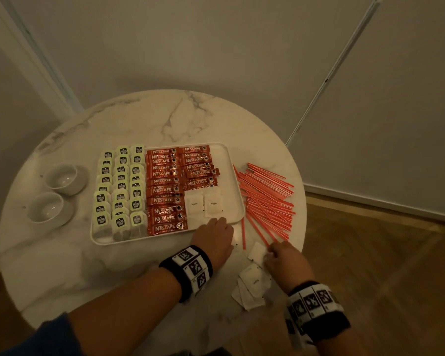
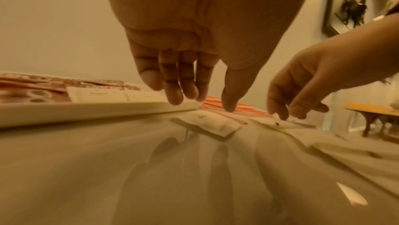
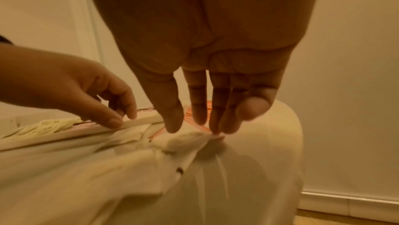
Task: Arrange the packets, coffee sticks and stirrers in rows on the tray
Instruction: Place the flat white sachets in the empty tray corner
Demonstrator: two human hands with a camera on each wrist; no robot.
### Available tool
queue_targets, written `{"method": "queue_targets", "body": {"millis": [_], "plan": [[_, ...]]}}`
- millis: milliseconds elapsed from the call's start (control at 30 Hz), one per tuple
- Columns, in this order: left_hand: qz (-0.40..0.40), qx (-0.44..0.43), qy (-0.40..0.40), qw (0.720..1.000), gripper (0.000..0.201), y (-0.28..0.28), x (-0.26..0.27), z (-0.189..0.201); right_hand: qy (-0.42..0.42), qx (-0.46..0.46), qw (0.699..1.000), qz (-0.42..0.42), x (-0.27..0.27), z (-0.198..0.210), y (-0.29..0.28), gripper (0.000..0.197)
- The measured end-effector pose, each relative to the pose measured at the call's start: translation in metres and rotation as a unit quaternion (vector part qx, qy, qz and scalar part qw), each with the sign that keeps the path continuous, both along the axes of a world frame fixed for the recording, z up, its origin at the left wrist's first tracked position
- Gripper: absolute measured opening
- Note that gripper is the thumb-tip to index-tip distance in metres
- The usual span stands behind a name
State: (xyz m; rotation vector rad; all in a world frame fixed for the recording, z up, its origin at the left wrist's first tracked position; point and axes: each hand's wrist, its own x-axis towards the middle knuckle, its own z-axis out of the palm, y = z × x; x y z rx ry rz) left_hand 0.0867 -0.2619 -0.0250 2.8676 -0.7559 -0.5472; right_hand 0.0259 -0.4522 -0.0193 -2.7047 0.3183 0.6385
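The white tray point(image 1: 232, 199) holds three columns of green tea bags point(image 1: 121, 191), two columns of red coffee sticks point(image 1: 165, 191) and two white sugar packets point(image 1: 203, 204). My left hand point(image 1: 213, 232) hangs open over the tray's near right corner point(image 2: 97, 111), fingers straight and holding nothing point(image 2: 202, 104). My right hand point(image 1: 275, 253) reaches down to a loose sugar packet point(image 1: 257, 253) on the table; its straight fingertips point(image 3: 215, 129) and thumb touch that packet point(image 3: 190, 139). Another packet point(image 2: 207, 124) lies just below my left hand. Red stirrers point(image 1: 267, 199) lie scattered to the right of the tray.
A small heap of white sugar packets point(image 1: 252, 286) lies near my right wrist. Two white cups point(image 1: 62, 178) point(image 1: 48, 209) stand left of the tray. The round marble table point(image 1: 165, 119) ends close behind the stirrers, with wooden floor point(image 1: 383, 253) beyond.
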Motion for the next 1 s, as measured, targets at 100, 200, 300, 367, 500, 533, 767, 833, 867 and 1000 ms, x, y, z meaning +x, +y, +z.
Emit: {"method": "queue_targets", "body": {"millis": [100,200,300,367,500,533,767,833,867,1000], "plan": [[0.021,0.019,0.016,0.999,0.031,-0.003,-0.005,-0.002,-0.016,-0.009,1.000,0.003,-0.004,-0.009,0.004,0.039],[0.021,0.011,0.032,0.999,0.033,0.003,-0.007,-0.007,-0.022,-0.015,1.000,0.005,-0.003,-0.015,0.007,0.047],[0.010,0.014,0.039,0.999,0.035,0.006,-0.012,-0.011,-0.024,-0.024,0.999,0.024,-0.002,-0.017,0.005,0.054],[0.029,0.012,0.052,0.998,0.037,0.006,-0.013,-0.012,-0.027,-0.041,0.998,0.049,0.000,-0.016,0.004,0.053],[0.092,-0.056,0.129,0.986,0.056,0.002,-0.012,-0.010,-0.046,-0.099,0.989,0.102,0.002,-0.013,0.005,0.044],[0.117,-0.094,0.161,0.976,0.058,0.002,-0.012,-0.008,-0.054,-0.110,0.986,0.113,0.002,-0.013,0.005,0.043],[0.236,-0.260,0.218,0.911,0.016,0.031,0.005,0.003,-0.096,-0.113,0.980,0.134,0.003,-0.012,0.002,0.031],[0.259,-0.279,0.173,0.908,0.006,0.044,0.013,0.008,-0.100,-0.091,0.984,0.117,0.002,-0.011,0.000,0.031],[0.273,-0.280,0.156,0.907,0.009,0.050,0.018,0.010,-0.097,-0.073,0.989,0.089,0.001,-0.011,-0.001,0.032],[0.286,-0.243,0.087,0.923,0.024,0.068,0.040,0.012,-0.036,-0.072,0.995,-0.061,0.002,-0.014,-0.001,0.054]]}}
